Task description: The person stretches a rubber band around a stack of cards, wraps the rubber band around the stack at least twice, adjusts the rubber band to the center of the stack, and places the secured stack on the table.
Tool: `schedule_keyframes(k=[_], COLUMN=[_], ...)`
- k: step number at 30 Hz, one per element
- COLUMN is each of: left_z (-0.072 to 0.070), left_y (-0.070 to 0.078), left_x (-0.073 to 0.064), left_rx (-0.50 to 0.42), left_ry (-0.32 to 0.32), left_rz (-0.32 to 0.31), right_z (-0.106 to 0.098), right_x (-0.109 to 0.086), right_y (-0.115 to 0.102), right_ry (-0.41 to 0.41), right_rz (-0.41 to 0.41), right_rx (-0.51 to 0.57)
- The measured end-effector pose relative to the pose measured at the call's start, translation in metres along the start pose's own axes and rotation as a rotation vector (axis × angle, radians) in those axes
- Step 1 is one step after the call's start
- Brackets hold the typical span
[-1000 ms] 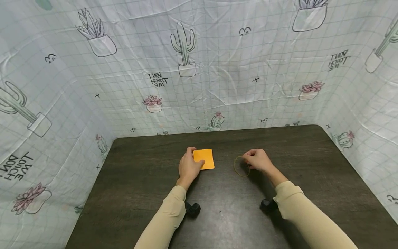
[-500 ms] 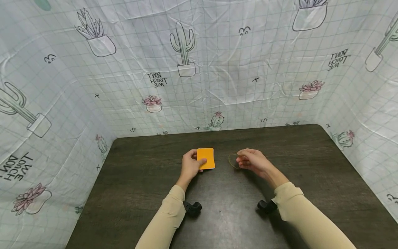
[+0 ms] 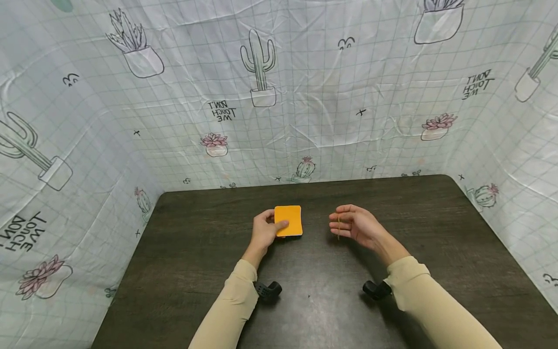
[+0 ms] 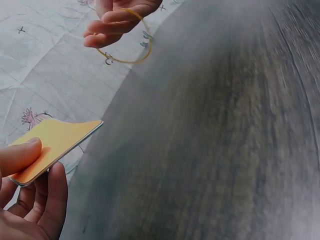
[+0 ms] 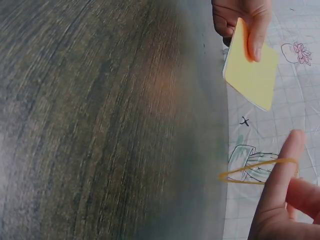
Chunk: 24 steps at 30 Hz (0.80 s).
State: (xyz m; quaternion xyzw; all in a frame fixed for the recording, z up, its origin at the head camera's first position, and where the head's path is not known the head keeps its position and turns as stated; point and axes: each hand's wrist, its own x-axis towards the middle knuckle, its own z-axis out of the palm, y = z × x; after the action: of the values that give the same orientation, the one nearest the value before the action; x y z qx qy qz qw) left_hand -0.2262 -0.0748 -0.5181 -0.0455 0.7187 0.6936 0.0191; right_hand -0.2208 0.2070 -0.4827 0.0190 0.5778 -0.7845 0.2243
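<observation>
My left hand (image 3: 263,230) holds a thin stack of square orange cards (image 3: 291,218), the thumb on its top face and the fingers beneath. Its pale layered edge shows in the left wrist view, where the stack (image 4: 60,142) bows slightly. To the right, my right hand (image 3: 359,227) holds a thin yellow rubber band (image 5: 250,170), which loops round a digit; its fingers are spread and lightly bent. In the left wrist view the rubber band (image 4: 149,45) hangs as a round loop below the fingers. A short gap separates the hands, both raised over the table.
The dark wood-grain table (image 3: 196,291) spreads below. A white cloth (image 3: 327,111) printed with cacti and a grid stands behind it and along both sides. Dark wrist devices (image 3: 268,290) sit at the cuffs.
Both hands have lifted slightly. My right hand has moved left, turned its palm and spread its fingers; the rubber band now appears nearly edge-on. The left hand has tilted the stack upward.
</observation>
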Motion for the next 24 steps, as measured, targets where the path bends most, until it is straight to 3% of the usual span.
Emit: schedule_keyframes(k=[10,18,24], left_z=[0.002,0.007,0.010], left_y=[0.014,0.030,0.038], left_x=[-0.005,-0.010,-0.015], left_rx=[-0.057,-0.131,-0.133], left_ry=[-0.046,-0.081,-0.078], left_rz=[0.012,0.056,0.060], right_z=[0.003,0.010,0.015], right_x=[-0.001,-0.002,-0.004], right_y=[-0.001,-0.002,-0.005], right_ry=[-0.048,-0.087,-0.110], right_rz=[-0.024,-0.048,-0.087], right_rx=[0.062,-0.121,-0.215])
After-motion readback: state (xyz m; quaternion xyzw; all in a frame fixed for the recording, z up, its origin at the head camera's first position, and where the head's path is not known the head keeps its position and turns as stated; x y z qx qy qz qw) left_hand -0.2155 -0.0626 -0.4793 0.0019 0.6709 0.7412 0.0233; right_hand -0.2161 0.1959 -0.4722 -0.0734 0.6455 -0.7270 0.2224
